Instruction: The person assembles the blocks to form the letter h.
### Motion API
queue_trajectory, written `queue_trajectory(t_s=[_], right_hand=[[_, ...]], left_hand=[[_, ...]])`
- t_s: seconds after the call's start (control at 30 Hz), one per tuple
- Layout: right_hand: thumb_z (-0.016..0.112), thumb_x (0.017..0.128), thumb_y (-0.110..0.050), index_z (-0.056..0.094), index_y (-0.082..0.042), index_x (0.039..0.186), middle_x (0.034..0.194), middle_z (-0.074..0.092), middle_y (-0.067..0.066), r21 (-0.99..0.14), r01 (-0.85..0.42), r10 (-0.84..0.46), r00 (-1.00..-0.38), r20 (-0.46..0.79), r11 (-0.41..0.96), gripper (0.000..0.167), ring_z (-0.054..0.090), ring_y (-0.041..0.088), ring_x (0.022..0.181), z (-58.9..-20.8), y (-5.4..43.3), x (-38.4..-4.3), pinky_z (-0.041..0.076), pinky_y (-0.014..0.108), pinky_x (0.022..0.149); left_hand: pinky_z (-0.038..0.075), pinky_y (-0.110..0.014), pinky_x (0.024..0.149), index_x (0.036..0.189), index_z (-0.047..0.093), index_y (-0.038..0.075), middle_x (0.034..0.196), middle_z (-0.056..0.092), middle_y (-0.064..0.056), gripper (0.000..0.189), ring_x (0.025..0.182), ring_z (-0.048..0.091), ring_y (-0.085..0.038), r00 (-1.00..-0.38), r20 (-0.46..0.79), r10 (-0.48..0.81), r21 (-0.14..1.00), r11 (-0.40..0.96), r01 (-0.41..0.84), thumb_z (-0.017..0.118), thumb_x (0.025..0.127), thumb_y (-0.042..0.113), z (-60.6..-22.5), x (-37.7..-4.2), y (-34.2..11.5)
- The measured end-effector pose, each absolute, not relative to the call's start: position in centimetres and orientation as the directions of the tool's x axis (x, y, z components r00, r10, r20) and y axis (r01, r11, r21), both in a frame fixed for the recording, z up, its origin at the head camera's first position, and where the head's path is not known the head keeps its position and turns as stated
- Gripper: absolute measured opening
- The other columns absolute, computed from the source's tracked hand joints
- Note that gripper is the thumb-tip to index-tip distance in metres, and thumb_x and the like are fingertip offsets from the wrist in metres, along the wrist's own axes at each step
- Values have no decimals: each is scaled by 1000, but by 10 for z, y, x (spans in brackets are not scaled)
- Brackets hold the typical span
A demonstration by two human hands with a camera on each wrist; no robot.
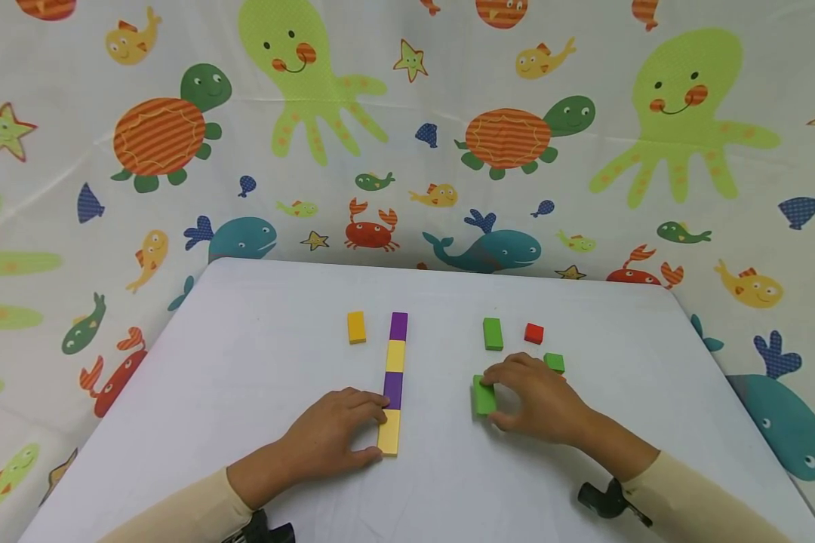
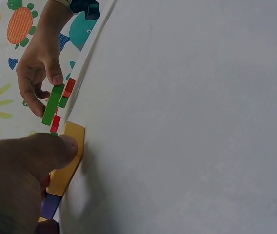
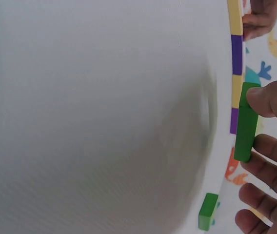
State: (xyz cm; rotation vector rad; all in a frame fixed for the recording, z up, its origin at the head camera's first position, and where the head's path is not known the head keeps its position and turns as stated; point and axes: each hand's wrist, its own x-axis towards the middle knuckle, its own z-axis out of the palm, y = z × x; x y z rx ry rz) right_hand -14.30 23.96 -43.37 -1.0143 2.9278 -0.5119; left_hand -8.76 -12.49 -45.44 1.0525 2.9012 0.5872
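Purple and yellow blocks stand end to end in a straight row in the head view. My left hand [image 1: 333, 436] touches the left side of this row, its thumb at the nearest yellow block [image 1: 389, 434] and its fingertips by the adjoining purple block [image 1: 393, 391]. In the left wrist view the thumb lies against that yellow block [image 2: 68, 168]. To the right of the row, my right hand [image 1: 539, 396] pinches a green block [image 1: 484, 397] between thumb and fingers, at its two ends. The right wrist view shows this green block [image 3: 247, 131] too; whether it touches the table cannot be told.
An orange-yellow block [image 1: 356, 326] lies left of the row's far end. Beyond the right hand are another green block [image 1: 493, 333], a red block [image 1: 533, 332] and a small green block [image 1: 553, 362], with something orange-red partly hidden behind the hand. A patterned cloth [image 1: 394, 211] borders the white table [image 1: 278, 324].
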Motion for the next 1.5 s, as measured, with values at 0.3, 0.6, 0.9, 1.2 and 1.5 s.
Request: queue_trajectory(t_s=[0.3,0.6,0.9,1.2,1.5], right_hand=[[88,78,-39,71,-24,121,122,66,-16,-311,-618,-624,-776,95,722,48,52,12,118,-435,234,-134,52,39,96],[87,79,-39,71,-25,120,123,65,-16,-310,-642,-650,-754,92,701,47,51,10,117,-439,228,-123,52,37,95],[87,80,-38,70,-24,122,126,64,-17,-334,-650,-668,-740,75,682,48,49,9,118,-440,223,-116,50,36,98],[87,80,-39,70,-23,122,126,64,-16,-351,-655,-681,-729,64,669,48,49,9,119,-442,218,-112,49,37,100],[87,80,-39,70,-24,121,126,64,-17,-364,-654,-688,-724,48,663,47,50,9,117,-446,214,-110,48,37,101]], left_hand=[[50,-42,100,111,69,22,134,63,8,34,121,59,-14,-776,126,619,347,705,618,83,84,38,-456,-87,-125],[50,-42,99,110,69,22,134,64,7,34,120,59,-14,-773,138,619,347,701,623,84,83,38,-458,-88,-126],[51,-41,98,110,68,22,134,64,8,34,119,59,-14,-770,146,622,348,696,628,83,84,38,-458,-89,-126],[50,-41,100,110,69,22,134,63,8,34,121,59,-14,-770,134,623,347,699,626,83,84,39,-456,-89,-126],[50,-40,99,110,69,22,134,64,7,35,120,59,-14,-762,152,629,332,694,639,83,84,41,-457,-90,-127]])
